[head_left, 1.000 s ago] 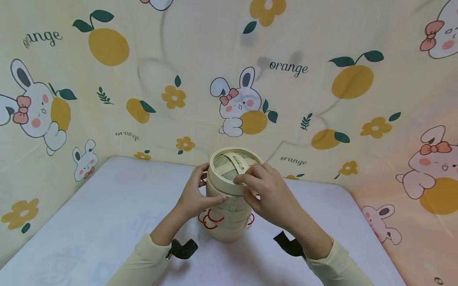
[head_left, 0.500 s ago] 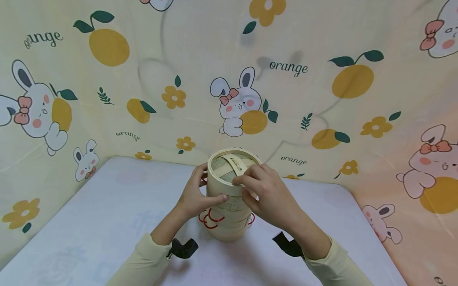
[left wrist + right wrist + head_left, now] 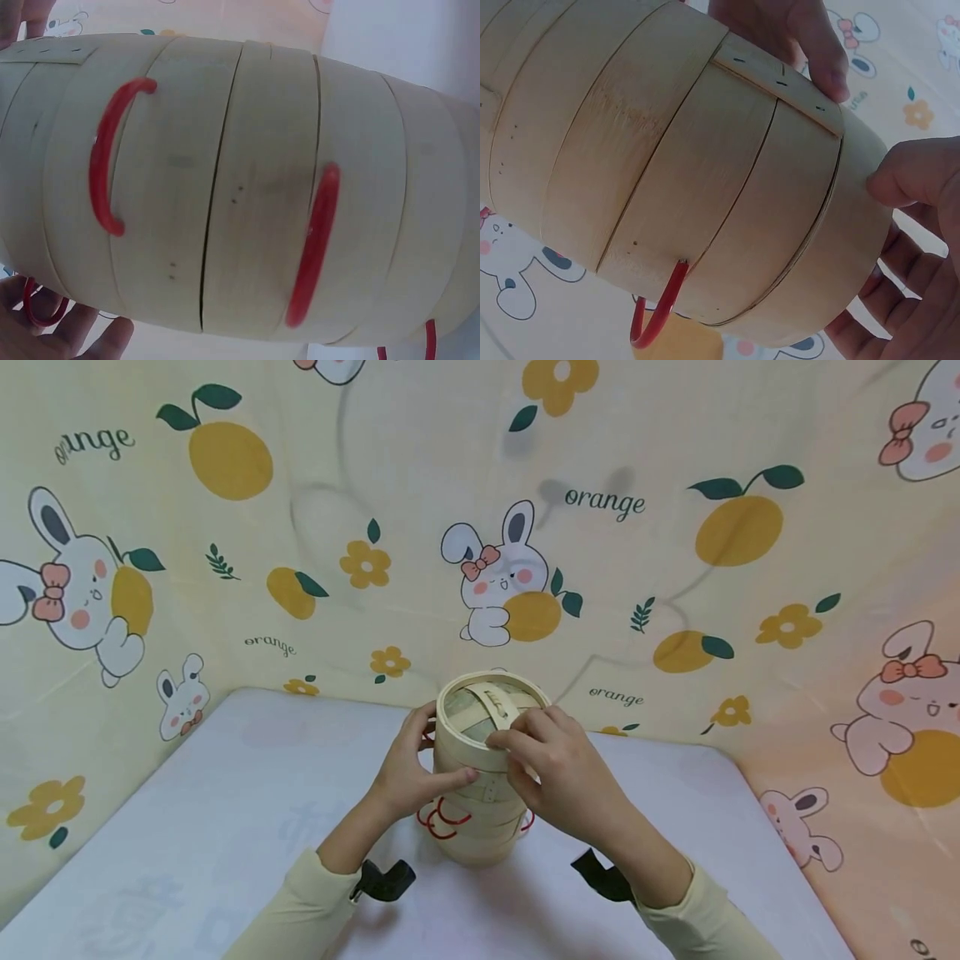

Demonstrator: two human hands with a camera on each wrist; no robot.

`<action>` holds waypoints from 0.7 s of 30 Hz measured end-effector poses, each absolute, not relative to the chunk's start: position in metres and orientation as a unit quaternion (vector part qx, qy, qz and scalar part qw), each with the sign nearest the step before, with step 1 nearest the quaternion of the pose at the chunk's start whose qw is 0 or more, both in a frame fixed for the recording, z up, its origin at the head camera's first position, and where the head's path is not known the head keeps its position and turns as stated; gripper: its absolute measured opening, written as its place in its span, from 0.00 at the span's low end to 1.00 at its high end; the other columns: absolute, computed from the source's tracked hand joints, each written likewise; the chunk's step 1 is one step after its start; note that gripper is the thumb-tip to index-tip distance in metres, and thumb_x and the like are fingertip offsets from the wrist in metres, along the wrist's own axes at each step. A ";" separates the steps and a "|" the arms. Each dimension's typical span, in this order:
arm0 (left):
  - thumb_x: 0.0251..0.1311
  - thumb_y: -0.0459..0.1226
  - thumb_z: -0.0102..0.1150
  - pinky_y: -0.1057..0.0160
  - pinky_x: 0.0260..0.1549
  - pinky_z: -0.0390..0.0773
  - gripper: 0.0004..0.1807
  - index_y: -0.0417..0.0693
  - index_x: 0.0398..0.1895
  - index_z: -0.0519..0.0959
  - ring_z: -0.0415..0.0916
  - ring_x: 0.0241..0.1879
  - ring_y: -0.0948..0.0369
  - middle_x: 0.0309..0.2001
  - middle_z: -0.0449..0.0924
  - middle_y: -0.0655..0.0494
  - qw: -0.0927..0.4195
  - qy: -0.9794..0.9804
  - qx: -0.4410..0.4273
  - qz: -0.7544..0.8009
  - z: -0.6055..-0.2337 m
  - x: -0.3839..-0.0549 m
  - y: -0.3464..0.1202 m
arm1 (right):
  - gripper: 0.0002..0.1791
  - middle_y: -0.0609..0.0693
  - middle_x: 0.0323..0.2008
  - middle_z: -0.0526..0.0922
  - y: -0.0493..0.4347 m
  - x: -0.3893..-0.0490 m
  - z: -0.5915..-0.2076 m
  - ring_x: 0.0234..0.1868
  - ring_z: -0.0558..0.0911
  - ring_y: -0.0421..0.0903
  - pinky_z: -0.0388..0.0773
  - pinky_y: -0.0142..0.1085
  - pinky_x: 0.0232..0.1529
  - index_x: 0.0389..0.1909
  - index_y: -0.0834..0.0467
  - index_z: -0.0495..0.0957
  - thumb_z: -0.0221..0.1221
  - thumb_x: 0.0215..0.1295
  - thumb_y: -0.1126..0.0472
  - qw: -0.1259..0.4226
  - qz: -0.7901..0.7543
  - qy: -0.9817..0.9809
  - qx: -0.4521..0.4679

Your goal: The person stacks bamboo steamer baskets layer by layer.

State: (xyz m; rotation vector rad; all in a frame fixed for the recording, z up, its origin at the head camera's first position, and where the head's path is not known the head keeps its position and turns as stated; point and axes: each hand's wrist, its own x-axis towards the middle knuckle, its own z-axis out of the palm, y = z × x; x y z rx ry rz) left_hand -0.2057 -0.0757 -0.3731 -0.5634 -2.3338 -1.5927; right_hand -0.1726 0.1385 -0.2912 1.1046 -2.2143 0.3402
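A tall stack of round bamboo steamer tiers (image 3: 483, 843) stands upright on the table, with red loop handles (image 3: 109, 157) on its sides. The domed woven lid (image 3: 465, 714) sits on top, crossed by a flat strap. My left hand (image 3: 405, 777) grips the upper steamer from the left, thumb across the front and fingers partly hidden behind. From the right, my right hand (image 3: 566, 768) pinches the lid's rim, thumb outside and fingertips at the inner edge. In the right wrist view a thin gap line runs below the lid's band (image 3: 840, 255).
The table (image 3: 225, 860) has a pale white cover. Behind it hangs a cream cloth (image 3: 420, 460) printed with rabbits and oranges. Black wrist mounts (image 3: 386, 881) stick out beneath both forearms.
The lid has tipped slightly and settled a little lower toward the front since one second ago. Both hands keep nearly the same place; little differs over the last half second.
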 end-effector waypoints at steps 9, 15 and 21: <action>0.46 0.48 0.73 0.52 0.54 0.72 0.49 0.55 0.71 0.59 0.68 0.60 0.55 0.62 0.67 0.53 0.148 -0.815 -0.201 -0.523 -0.372 -0.207 -0.076 | 0.16 0.47 0.35 0.77 0.136 -0.171 -0.292 0.37 0.72 0.46 0.71 0.39 0.39 0.40 0.51 0.83 0.64 0.51 0.69 0.317 0.124 -0.844 0.415; 0.46 0.49 0.73 0.53 0.53 0.73 0.49 0.55 0.72 0.58 0.68 0.60 0.56 0.63 0.66 0.53 0.156 -0.817 -0.204 -0.516 -0.372 -0.207 -0.076 | 0.16 0.47 0.34 0.77 0.136 -0.171 -0.292 0.36 0.72 0.46 0.71 0.38 0.38 0.40 0.51 0.83 0.64 0.50 0.70 0.320 0.123 -0.842 0.415; 0.47 0.54 0.69 0.53 0.53 0.73 0.48 0.56 0.72 0.58 0.67 0.61 0.58 0.65 0.65 0.56 0.174 -0.839 -0.204 -0.473 -0.370 -0.204 -0.079 | 0.18 0.49 0.38 0.77 0.143 -0.173 -0.292 0.40 0.73 0.47 0.72 0.40 0.41 0.46 0.52 0.81 0.64 0.51 0.65 0.321 0.144 -0.842 0.410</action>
